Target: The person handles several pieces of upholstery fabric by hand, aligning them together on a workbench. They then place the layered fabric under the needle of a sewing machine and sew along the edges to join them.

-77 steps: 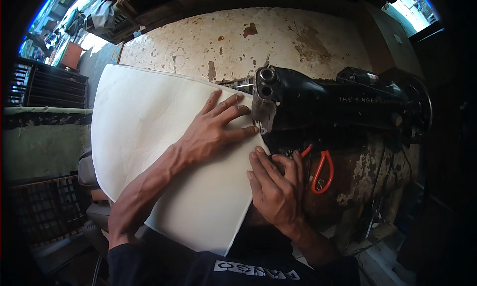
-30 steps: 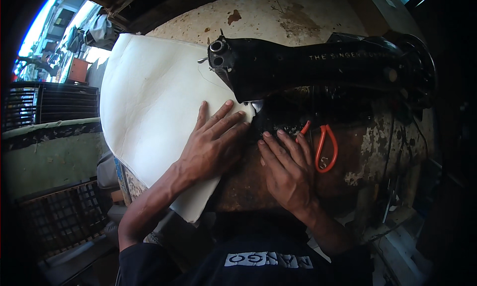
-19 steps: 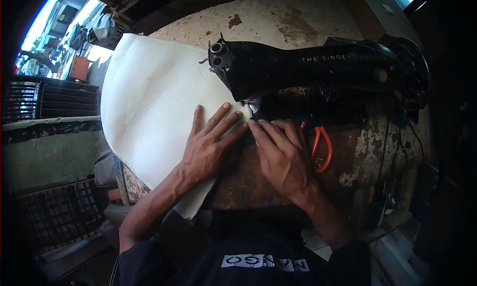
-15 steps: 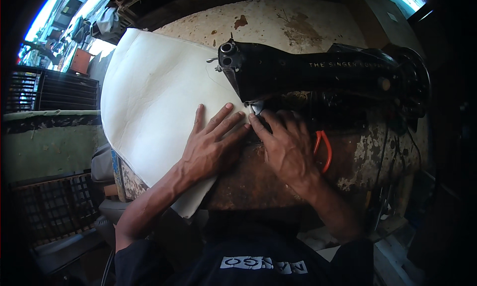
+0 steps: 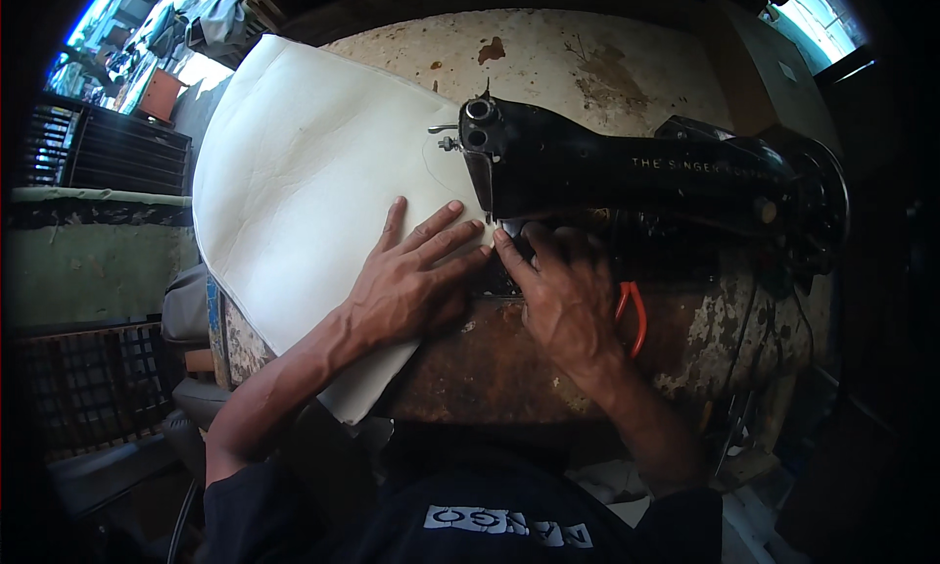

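A large cream sheet of stiff material [image 5: 294,163] lies over the left half of the worn table, its right edge beneath the needle end of a black sewing machine [image 5: 607,163]. My left hand [image 5: 416,275] rests flat on the sheet with fingers spread, the fingertips close to the presser foot. Just right of the needle, my right hand [image 5: 563,290] has its index fingertip pressed at the sheet's edge. Its other fingers bend down beside the machine bed, and their tips are partly hidden. A thin thread loops from the machine's head over the sheet.
Scissors with red-orange handles [image 5: 634,319] lie right of my right hand. The worn tabletop [image 5: 470,368] shows brown wood and peeling patches. A dark slatted rack [image 5: 93,388] and a green padded surface [image 5: 98,256] stand to the left.
The whole view has shifted slightly, so the machine sits a little lower and further right. Both hands keep nearly the same place by the needle; the sheet's edge at the foot has moved little.
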The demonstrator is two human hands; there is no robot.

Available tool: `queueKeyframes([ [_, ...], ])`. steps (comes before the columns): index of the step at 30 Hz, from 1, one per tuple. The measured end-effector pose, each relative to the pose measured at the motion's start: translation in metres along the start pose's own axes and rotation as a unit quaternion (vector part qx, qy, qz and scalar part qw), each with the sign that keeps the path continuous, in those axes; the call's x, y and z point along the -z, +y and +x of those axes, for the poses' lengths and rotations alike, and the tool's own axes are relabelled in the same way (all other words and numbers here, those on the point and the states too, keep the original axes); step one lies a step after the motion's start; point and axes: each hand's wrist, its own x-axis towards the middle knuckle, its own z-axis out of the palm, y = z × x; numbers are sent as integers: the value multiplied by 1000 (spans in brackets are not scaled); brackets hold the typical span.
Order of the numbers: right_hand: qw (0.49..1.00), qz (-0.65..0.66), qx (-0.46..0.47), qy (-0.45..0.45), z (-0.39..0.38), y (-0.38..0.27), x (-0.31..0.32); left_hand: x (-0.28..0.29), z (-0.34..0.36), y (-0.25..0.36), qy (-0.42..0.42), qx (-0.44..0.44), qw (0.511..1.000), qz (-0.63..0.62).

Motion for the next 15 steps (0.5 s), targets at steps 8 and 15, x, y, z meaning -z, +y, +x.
queueKeyframes([
  [8, 1000, 5, -8, 17, 4, -3, -3, 0, 1, -8, -4, -12, 1000, -4],
  [15, 999, 14, -8, 35, 3, -1, -9, -1, 4, -12, 1, -16, 1000, 1],
])
